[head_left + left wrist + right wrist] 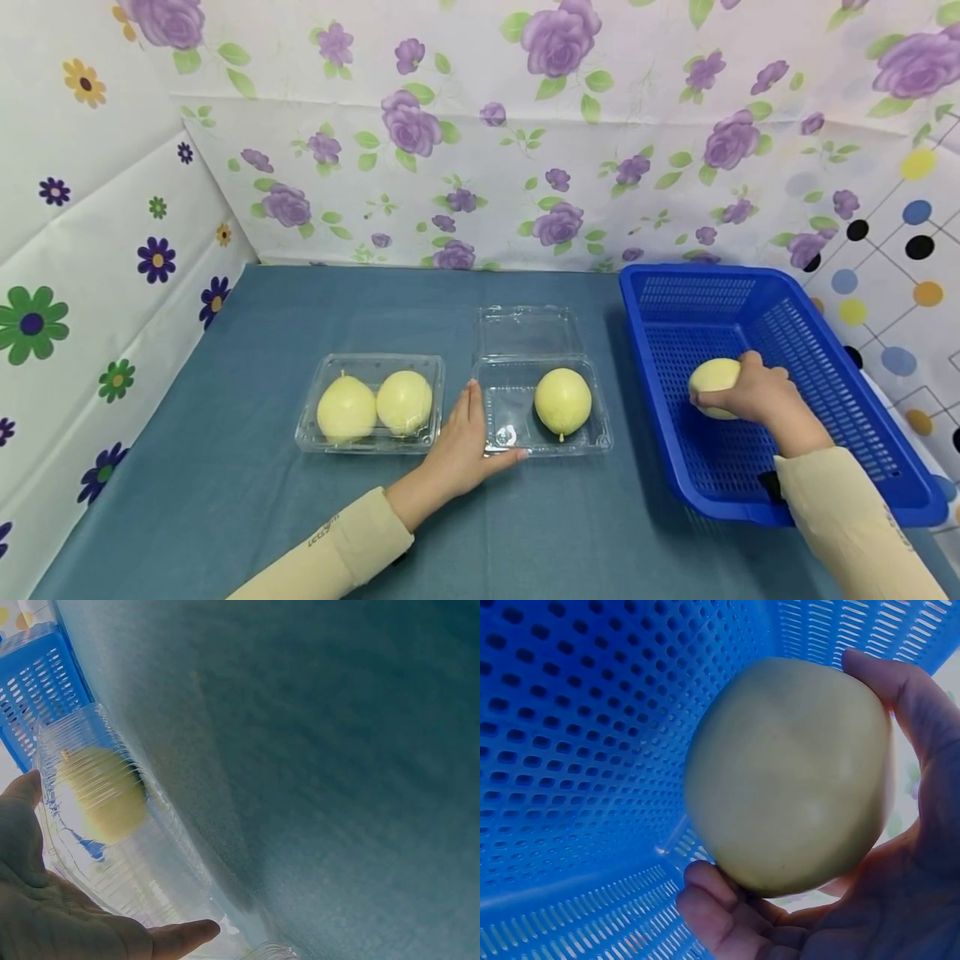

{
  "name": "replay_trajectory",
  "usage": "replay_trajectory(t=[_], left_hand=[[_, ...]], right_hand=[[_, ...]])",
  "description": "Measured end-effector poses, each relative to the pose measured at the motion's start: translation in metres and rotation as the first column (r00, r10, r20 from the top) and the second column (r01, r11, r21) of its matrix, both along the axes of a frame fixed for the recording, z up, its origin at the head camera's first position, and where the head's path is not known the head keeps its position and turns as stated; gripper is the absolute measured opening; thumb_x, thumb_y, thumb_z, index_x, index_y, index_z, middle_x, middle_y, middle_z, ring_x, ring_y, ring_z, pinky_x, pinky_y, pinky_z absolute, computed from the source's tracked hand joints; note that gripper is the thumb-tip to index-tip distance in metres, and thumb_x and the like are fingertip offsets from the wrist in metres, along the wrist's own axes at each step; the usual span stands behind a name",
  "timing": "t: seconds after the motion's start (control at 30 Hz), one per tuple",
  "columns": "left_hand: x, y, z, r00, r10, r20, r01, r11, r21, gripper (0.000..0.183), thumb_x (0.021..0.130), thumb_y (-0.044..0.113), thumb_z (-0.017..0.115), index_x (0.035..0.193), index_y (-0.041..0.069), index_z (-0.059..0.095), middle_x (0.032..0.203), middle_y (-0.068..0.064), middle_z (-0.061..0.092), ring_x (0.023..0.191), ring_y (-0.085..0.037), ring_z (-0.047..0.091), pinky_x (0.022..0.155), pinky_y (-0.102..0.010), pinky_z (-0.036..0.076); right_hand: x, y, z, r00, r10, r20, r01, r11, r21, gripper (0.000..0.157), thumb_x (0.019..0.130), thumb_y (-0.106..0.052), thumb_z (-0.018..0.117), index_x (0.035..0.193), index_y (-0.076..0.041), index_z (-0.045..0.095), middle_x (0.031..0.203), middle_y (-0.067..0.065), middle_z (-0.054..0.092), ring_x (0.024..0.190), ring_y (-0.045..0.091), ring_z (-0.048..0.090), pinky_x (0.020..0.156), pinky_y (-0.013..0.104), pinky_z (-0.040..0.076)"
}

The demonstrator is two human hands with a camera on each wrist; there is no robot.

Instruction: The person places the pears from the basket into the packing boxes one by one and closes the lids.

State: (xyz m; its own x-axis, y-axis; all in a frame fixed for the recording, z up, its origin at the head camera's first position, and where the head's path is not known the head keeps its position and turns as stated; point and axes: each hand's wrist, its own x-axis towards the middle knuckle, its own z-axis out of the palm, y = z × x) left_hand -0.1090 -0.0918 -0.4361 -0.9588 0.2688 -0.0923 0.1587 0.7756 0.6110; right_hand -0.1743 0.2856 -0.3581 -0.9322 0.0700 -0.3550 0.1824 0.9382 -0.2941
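Observation:
In the head view my right hand point(761, 392) grips a pale yellow pear point(714, 385) inside the blue plastic basket point(652, 400). The right wrist view shows the fingers and thumb wrapped about the pear point(791, 776). Fingers straight and thumb spread, my left hand point(459, 442) rests at the near left corner of an open clear plastic clamshell box point(513, 408). One pear point(562, 402) lies in that box's right half, and its lid point(528, 332) is folded back. In the left wrist view the left hand point(67, 900) is beside the box wall, with the pear point(109, 795) seen through it.
Left of the open box stands another clear box point(315, 442), its lid down over two pears point(347, 408). A blue-green cloth point(247, 467) covers the table. Flower-patterned sheets point(420, 183) rise behind and at the left; a dotted sheet point(907, 292) is at the right.

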Motion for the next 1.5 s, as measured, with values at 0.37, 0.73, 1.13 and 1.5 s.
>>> replay_trajectory(t=[0.37, 0.73, 1.13, 1.5], left_hand=[[0.001, -0.001, 0.0, 1.0, 0.002, -0.003, -0.002, 1.0, 0.004, 0.113, 0.082, 0.06, 0.064, 0.149, -0.008, 0.004, 0.155, -0.029, 0.006, 0.144, -0.042, 0.011, 0.112, -0.054, 0.025], [0.001, -0.001, 0.0, 1.0, 0.0, -0.005, 0.0, 1.0, 0.001, 0.113, 0.082, 0.06, 0.064, 0.149, -0.008, 0.005, 0.155, -0.029, 0.007, 0.144, -0.042, 0.012, 0.112, -0.054, 0.025], [0.001, 0.0, -0.001, 1.0, 0.002, -0.027, -0.003, 1.0, -0.01, 0.113, 0.081, 0.059, 0.065, 0.149, -0.009, 0.006, 0.155, -0.03, 0.009, 0.143, -0.042, 0.014, 0.112, -0.054, 0.027], [0.0, -0.001, -0.001, 1.0, -0.001, -0.016, 0.001, 1.0, -0.002, 0.113, 0.082, 0.061, 0.064, 0.149, -0.008, 0.004, 0.155, -0.03, 0.007, 0.143, -0.042, 0.012, 0.112, -0.054, 0.026]], right_hand=[[0.002, -0.007, 0.007, 0.999, 0.012, -0.032, -0.012, 1.0, -0.006, 0.11, 0.076, -0.053, 0.071, 0.134, 0.022, 0.016, 0.106, 0.046, 0.036, 0.092, 0.055, 0.041, 0.064, 0.056, 0.044], [0.003, -0.011, 0.012, 0.993, 0.076, -0.088, -0.079, 0.996, -0.038, 0.109, 0.076, -0.056, 0.07, 0.136, 0.02, 0.019, 0.107, 0.041, 0.041, 0.09, 0.047, 0.044, 0.058, 0.042, 0.045], [0.007, -0.017, 0.021, 0.987, 0.093, -0.13, -0.098, 0.995, -0.03, 0.109, 0.076, -0.054, 0.072, 0.137, 0.019, 0.02, 0.106, 0.04, 0.04, 0.089, 0.047, 0.045, 0.057, 0.041, 0.045], [0.011, -0.027, 0.03, 0.975, 0.133, -0.178, -0.141, 0.99, -0.029, 0.106, 0.074, -0.056, 0.074, 0.136, 0.015, 0.024, 0.104, 0.036, 0.041, 0.087, 0.043, 0.046, 0.054, 0.039, 0.045]])
